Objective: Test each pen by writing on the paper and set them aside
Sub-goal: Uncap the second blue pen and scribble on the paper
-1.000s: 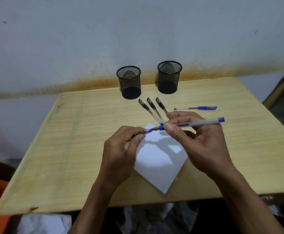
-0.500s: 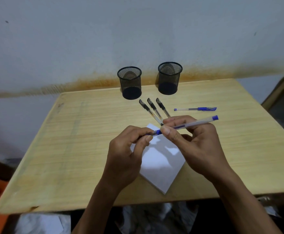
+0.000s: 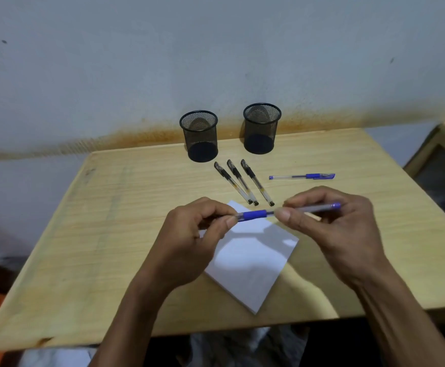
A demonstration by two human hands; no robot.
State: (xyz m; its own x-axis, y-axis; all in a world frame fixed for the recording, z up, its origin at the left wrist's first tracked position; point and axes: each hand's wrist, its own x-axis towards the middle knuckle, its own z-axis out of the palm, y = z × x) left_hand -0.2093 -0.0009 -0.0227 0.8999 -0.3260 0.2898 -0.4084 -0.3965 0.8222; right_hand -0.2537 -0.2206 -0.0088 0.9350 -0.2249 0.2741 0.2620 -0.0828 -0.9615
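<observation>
Holding a blue pen (image 3: 282, 211) level above the white paper (image 3: 253, 258), left hand (image 3: 189, 242) pinches its tip end, right hand (image 3: 335, 223) pinches the barrel. Three black pens (image 3: 242, 182) and another blue pen (image 3: 302, 176) lie on the counter (image 3: 97, 234) near two mesh cups (image 3: 201, 136).

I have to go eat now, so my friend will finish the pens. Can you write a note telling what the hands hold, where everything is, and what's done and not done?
Left hand: fingers pinch the tip end of the held blue pen, probably its cap.
Right hand: fingers pinch the same pen's barrel, above the paper.
On the table: three black pens side by side, another blue pen capped to their right, two mesh cups at the back, no pens in them.
Done: no marks visible on the paper.
Left: finish uncapping, write, set aside, then test the rest.
</observation>
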